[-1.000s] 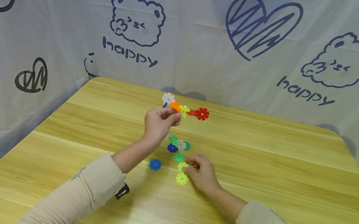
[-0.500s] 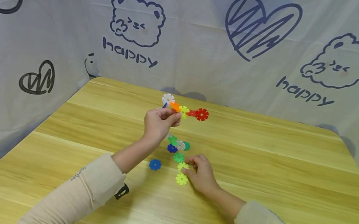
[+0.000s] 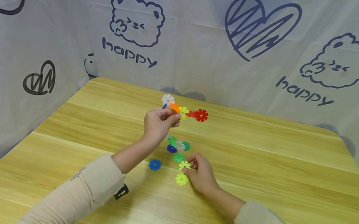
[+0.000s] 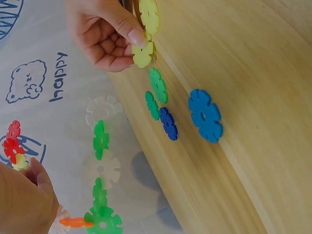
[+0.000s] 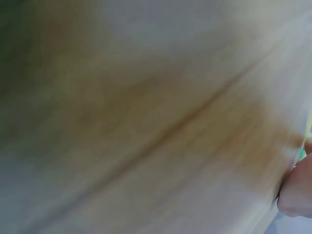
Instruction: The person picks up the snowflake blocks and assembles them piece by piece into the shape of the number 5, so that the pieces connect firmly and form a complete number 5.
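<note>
In the head view my left hand [image 3: 159, 124] is raised, pinching a joined chain of notched plastic discs. An orange disc [image 3: 175, 107], a yellow disc [image 3: 183, 113], a red disc [image 3: 201, 115] and a white disc [image 3: 168, 99] show around its fingers. Green and clear discs [image 4: 101, 168] of the assembly hang below in the left wrist view. Lower down, my right hand [image 3: 203, 174] pinches a yellow-green disc [image 3: 184, 166] between thumb and fingers. Another yellow-green disc [image 3: 182, 179] lies just in front of it. The right wrist view shows only blurred wood and part of a hand [image 5: 297, 190].
Loose on the wooden table [image 3: 279, 160] lie a blue disc [image 3: 155, 165], a green disc [image 3: 178, 158], a dark blue disc [image 3: 172, 148] and a teal disc [image 3: 186, 146]. A printed cloth [image 3: 194, 53] stands along the back and left sides.
The yellow-green disc at my right fingertips has shifted slightly and now sits apart from the one in front. My left hand stays almost still, its red disc dipping a little.
</note>
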A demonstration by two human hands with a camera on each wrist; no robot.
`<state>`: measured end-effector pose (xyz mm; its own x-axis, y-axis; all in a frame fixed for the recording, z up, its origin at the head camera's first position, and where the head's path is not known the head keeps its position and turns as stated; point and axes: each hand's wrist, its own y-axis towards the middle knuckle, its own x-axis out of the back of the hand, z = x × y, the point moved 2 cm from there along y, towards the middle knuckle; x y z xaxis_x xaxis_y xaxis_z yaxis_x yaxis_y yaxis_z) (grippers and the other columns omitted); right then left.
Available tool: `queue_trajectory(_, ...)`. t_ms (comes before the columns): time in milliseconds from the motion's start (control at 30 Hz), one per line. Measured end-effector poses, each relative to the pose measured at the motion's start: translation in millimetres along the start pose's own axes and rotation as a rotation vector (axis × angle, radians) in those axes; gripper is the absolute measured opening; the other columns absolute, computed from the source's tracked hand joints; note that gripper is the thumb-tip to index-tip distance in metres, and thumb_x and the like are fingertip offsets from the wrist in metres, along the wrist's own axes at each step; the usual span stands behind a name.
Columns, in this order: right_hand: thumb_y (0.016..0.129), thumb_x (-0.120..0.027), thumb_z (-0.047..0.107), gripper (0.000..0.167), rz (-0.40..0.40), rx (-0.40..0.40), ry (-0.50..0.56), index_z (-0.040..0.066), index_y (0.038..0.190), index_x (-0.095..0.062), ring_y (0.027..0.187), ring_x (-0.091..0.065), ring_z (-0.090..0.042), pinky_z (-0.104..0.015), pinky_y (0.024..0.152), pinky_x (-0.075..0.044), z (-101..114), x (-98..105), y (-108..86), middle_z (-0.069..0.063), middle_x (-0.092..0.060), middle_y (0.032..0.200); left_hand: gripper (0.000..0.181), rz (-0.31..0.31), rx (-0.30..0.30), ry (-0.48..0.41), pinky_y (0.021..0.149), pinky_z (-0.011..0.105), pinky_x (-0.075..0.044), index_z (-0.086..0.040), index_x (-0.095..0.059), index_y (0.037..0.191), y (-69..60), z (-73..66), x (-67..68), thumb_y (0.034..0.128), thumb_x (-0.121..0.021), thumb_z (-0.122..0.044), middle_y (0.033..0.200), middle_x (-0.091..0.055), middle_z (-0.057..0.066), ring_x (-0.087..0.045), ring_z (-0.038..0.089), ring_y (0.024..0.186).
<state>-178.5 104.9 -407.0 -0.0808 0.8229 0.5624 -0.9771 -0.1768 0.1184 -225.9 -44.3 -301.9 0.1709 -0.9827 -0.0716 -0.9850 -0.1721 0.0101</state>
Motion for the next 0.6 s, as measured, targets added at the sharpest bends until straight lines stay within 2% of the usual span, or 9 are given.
queue_trajectory(167, 0.078, -0.068, -0.005, 0.018, -0.015, -0.023, 0.032, -0.002, 0.092, -0.058, 0.074, -0.044, -0.013, -0.018, 0.063, -0.039, 0.0, 2.6, -1.1, -0.006, -0.05, 0.078, 0.016, -0.001, 0.0, 0.004, 0.061, 0.019, -0.057, 0.013, -0.066, 0.094, -0.4, 0.4, 0.8, 0.0834, -0.065, 0.002, 0.088, -0.068, 0.023, -0.062, 0.003, 0.057)
queue_trajectory(600, 0.083, -0.064, -0.003, 0.006, -0.051, -0.067, 0.076, -0.003, 0.085, -0.059, 0.069, -0.047, -0.012, -0.015, 0.058, -0.04, -0.9, 14.1, 2.3, -0.01, -0.057, 0.075, 0.016, 0.0, -0.008, 0.03, 0.06, 0.017, -0.056, 0.014, -0.065, 0.096, 0.0, 2.3, 2.4, 0.0833, -0.064, 0.004, 0.095, -0.067, 0.028, -0.062, 0.003, 0.058)
